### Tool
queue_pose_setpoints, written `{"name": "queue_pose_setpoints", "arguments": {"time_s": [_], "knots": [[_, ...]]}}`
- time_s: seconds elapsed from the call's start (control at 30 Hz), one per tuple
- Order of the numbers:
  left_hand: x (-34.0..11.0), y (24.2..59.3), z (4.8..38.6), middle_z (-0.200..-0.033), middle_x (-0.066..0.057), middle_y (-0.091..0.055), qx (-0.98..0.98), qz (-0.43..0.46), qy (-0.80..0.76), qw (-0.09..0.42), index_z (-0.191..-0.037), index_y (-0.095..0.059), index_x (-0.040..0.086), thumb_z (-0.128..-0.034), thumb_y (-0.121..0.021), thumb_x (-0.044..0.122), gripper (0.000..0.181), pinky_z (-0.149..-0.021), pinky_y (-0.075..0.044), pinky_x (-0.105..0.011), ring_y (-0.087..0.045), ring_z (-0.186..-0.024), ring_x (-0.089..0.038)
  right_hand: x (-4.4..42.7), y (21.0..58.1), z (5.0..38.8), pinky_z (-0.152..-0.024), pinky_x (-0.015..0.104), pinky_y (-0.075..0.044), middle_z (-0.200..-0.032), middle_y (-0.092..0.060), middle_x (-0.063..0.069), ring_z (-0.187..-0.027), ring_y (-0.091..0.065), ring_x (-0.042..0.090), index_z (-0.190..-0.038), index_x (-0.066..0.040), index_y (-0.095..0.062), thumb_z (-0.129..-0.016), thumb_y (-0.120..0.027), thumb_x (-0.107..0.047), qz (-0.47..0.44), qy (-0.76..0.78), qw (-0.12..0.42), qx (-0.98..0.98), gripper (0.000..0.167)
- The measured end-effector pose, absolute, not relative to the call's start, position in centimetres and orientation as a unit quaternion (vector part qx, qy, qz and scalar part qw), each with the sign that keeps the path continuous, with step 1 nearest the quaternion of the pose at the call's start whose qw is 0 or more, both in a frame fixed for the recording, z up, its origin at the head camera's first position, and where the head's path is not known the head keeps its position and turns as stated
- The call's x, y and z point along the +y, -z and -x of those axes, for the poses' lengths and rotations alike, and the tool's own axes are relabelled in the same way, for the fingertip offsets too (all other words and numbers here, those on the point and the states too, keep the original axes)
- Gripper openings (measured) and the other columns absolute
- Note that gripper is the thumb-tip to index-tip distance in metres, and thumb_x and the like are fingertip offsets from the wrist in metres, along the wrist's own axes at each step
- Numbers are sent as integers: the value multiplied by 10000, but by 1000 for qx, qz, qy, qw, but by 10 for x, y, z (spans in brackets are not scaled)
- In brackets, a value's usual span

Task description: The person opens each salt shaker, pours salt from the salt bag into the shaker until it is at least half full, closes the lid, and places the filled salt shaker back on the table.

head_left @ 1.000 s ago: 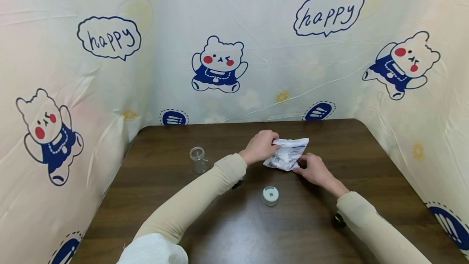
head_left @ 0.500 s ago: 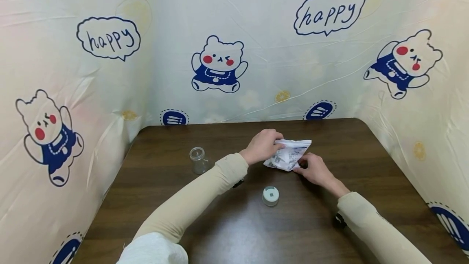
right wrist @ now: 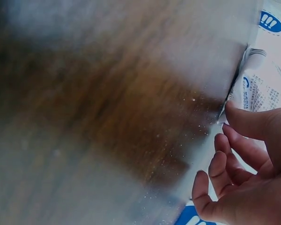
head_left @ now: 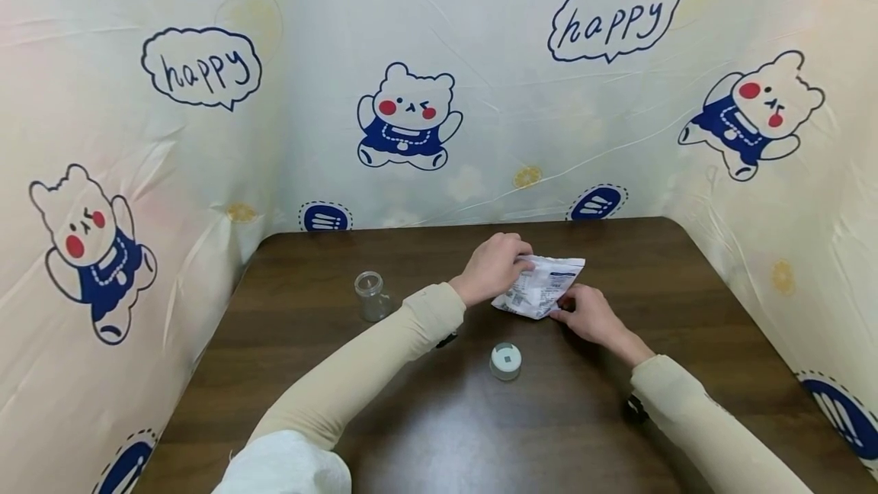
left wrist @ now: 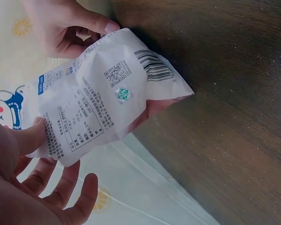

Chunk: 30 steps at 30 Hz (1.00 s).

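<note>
A white packet (head_left: pixel 538 290) printed with small text, a barcode and a QR code stands tilted on the table's far half. My left hand (head_left: pixel 491 268) pinches its upper left edge between thumb and fingers. In the left wrist view the other fingers of that hand (left wrist: pixel 42 183) spread below the packet, and a reddish patch shows at its underside. The lower right corner of the packet is pinched by thumb and index finger of my right hand (head_left: pixel 590 316). In the right wrist view the remaining fingers of this hand (right wrist: pixel 243 164) curl loosely.
A clear glass jar (head_left: pixel 373 298), its mouth uncovered, stands left of my left forearm. Nearer to me, between the arms, lies a small round piece with a white top (head_left: pixel 506 360) and clear sides. Printed curtains (head_left: pixel 411 6) surround the brown wooden table (head_left: pixel 439 433).
The packet's upper edge has shifted slightly to the right, with my left hand moving along with it. My right hand keeps its grip on the lower corner, nearly still.
</note>
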<state>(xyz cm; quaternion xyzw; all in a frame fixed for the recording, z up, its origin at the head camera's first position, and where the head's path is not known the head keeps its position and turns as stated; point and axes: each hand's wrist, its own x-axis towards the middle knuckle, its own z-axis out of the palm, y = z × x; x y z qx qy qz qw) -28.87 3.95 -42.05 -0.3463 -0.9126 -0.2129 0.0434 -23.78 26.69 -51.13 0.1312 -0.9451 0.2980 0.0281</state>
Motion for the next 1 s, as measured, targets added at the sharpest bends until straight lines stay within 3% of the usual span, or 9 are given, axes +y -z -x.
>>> {"name": "queue_pose_setpoints", "arguments": {"time_s": [0.5,0.63,1.0], "knots": [[31,418,286,-926,65,-649,-904,349,236,78,-1039,-831,156,-1003,-753,246,124,-807,-484,-263,-590,-926,-126,263,505,234,-738,475,-509,-825,-679,37,-784,-639,250,-835,-46,-756,-867,-857,-89,-137,-281,36,-949,115],[29,413,285,-934,55,-672,-903,347,241,81,-1039,-835,152,-993,-766,241,122,-807,-490,-271,-599,-924,-135,261,504,233,-715,435,-504,-807,-672,32,-756,-627,224,-830,-43,-746,-868,-849,-69,-144,-293,44,-944,113],[18,389,283,-917,61,-675,-903,341,244,96,-1044,-837,157,-992,-770,244,122,-798,-480,-292,-593,-902,-134,251,501,236,-713,352,-492,-864,-672,43,-774,-584,198,-1002,-20,-707,-944,-797,-117,-125,-350,25,-928,144]]}}
